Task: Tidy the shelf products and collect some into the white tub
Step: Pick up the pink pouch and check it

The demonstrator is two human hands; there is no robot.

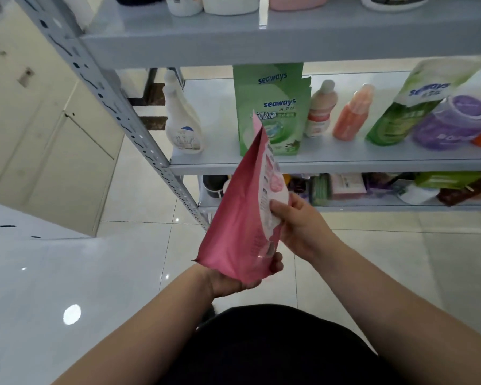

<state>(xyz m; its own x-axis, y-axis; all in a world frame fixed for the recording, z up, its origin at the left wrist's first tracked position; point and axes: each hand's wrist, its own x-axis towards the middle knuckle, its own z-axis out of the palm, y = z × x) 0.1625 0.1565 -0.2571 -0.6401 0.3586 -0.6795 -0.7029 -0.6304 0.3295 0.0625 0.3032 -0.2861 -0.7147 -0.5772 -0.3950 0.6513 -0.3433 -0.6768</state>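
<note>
My right fingers (277, 210) curl round the right edge of a pink pouch (242, 218), thumb on its printed face. The right hand (300, 229) pinches it about halfway up. My left fingers (276, 263) cup the pouch's bottom corner from beneath, and the left hand (231, 280) takes its weight. Both hands hold the pouch; neither is free. The pouch hangs in the air, tilted, its top pointing up towards the middle shelf (345, 164) and resting on nothing.

Risks, as I judge them: the film looks smooth, so if one hand lets go carelessly the pouch could slide out and drop to the tiled floor (139, 190). Its raised top corner overlaps an upright green pouch (270, 107) marked "seaways", though I cannot tell how near they are. Pushing forward could knock that pouch over. It might then topple the small pale bottle (320, 109) and the orange bottle (353, 115) just beside it.

Further out, a white spray bottle (181, 120) stands at the shelf's left end. To the right a second green pouch (400, 107) stands tilted, with a purple jar (450, 120) just beside it. The lower shelf (400, 208) holds a blurred jumble of packets. A grey shelf post (109, 93) slants down the left. I cannot pick out the white tub, so its place is unknown to me.
</note>
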